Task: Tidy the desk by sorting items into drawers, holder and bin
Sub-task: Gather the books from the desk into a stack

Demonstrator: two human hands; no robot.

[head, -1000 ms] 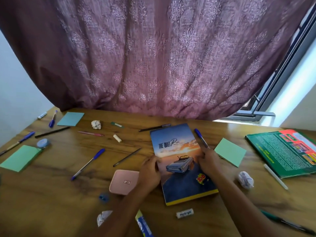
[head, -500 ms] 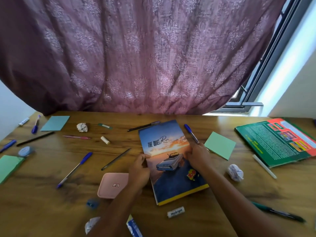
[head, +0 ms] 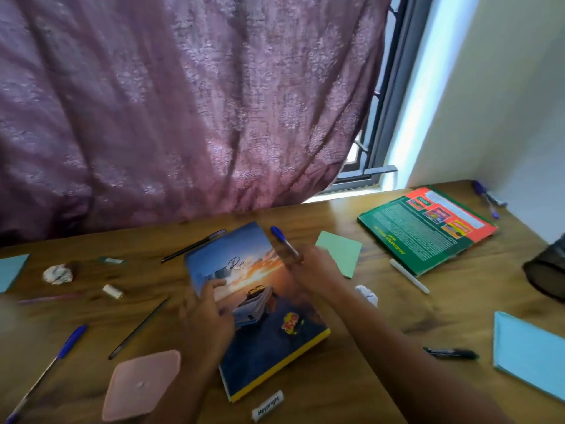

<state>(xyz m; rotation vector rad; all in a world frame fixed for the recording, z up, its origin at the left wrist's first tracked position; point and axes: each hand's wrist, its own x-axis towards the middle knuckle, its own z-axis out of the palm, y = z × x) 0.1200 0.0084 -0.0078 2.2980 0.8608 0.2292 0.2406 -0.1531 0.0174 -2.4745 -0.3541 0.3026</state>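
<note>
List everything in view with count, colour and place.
notebook: 1, blue-orange, centre
book: 1, green-red, far right
sticky pads: 3, one green, two blue, scattered
pens: about 8, mostly blue or dark, scattered
paper balls: 2, white, either side of notebook
case: 1, pink, near left
eraser: 1, white, near edge
mesh holder: 1, black, right edge
curtain: 1, purple, behind desk
left hand: holds notebook's left edge
right hand: blurred, at notebook's far right edge

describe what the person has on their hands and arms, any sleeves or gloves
Nothing worn shows. The left hand and right hand are ungloved, and no sleeve, watch or bracelet appears on either arm up to the frame edge. Motion blur hides any rings.
</note>
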